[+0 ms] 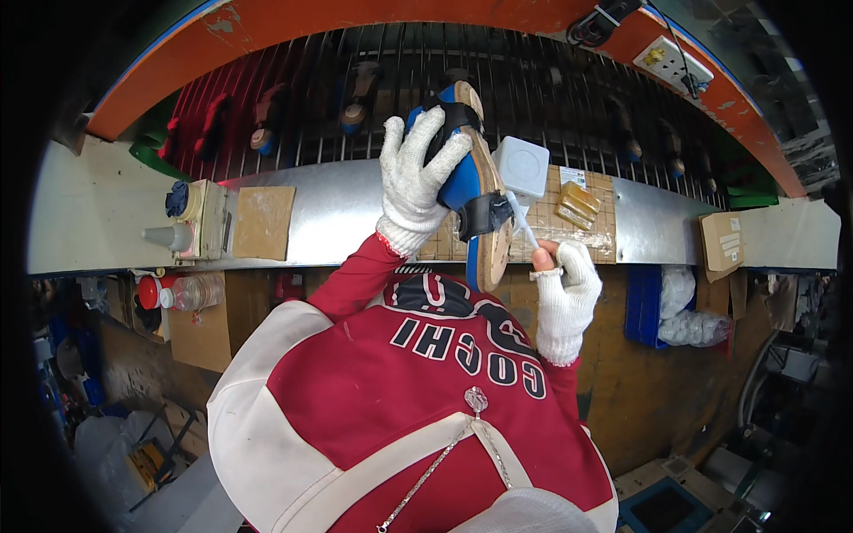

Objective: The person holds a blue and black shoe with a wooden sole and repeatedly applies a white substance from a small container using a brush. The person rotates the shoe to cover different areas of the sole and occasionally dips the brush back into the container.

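My left hand [416, 182], in a white knit glove, grips a sandal [485, 216] with black straps, fitted on a blue shoe last [460, 185]. The sandal is tipped on its side above the bench edge, its tan sole edge facing right. In my right hand [569, 298], gloved with bare thumb and fingertip showing, a slim white brush [522, 222] is pinched. The brush's far end meets the sole edge near the black strap; whether it touches is hard to tell. Just behind the brush stands a white square container [522, 166].
Yellowish blocks [577, 206] lie on a cardboard sheet [600, 235] on the metal bench [657, 213]. Behind runs a rod rack [311, 98] carrying several more sandals, under an orange frame [293, 27]. A tan board [263, 222] and a grey nozzle [169, 236] sit left.
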The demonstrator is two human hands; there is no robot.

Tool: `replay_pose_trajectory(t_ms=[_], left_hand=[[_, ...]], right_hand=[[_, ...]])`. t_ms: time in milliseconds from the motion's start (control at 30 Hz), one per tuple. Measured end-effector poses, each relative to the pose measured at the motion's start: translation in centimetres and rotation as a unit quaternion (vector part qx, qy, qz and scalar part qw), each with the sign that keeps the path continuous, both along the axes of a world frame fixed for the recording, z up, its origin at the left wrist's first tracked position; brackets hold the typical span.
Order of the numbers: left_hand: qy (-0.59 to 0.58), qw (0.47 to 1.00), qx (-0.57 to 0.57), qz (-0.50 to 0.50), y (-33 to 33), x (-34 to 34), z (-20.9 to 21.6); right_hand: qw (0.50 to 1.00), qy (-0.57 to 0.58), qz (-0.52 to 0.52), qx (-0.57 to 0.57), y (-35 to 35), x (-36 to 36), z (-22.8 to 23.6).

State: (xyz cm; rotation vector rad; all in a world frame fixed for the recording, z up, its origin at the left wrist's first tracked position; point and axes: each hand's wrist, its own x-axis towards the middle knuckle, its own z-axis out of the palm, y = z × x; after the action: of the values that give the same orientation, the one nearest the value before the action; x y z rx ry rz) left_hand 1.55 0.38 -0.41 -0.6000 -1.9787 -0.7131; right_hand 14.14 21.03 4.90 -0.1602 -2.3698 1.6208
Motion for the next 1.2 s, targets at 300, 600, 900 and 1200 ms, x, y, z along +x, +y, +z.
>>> replay_pose_trajectory(t_ms=[300,600,900,1200], left_hand=[[-0.008,1.000,0.000,0.000,-0.1,-0.2,0.4],[-0.027,0.999,-0.029,0.003,-0.2,-0.9,0.5],[-0.083,0.995,-0.046,0.018,0.4,-0.5,0.0],[-0.101,0.993,-0.053,0.016,0.6,-0.4,0.1]], right_hand=[[0.987,0.096,-0.025,0.127,0.5,-1.6,-0.3],[0.998,0.046,0.044,0.024,1.9,0.1,-0.9],[0.997,0.043,0.001,0.060,1.2,-0.1,-0.9],[0.992,0.084,-0.018,0.088,1.6,-1.5,-1.5]])
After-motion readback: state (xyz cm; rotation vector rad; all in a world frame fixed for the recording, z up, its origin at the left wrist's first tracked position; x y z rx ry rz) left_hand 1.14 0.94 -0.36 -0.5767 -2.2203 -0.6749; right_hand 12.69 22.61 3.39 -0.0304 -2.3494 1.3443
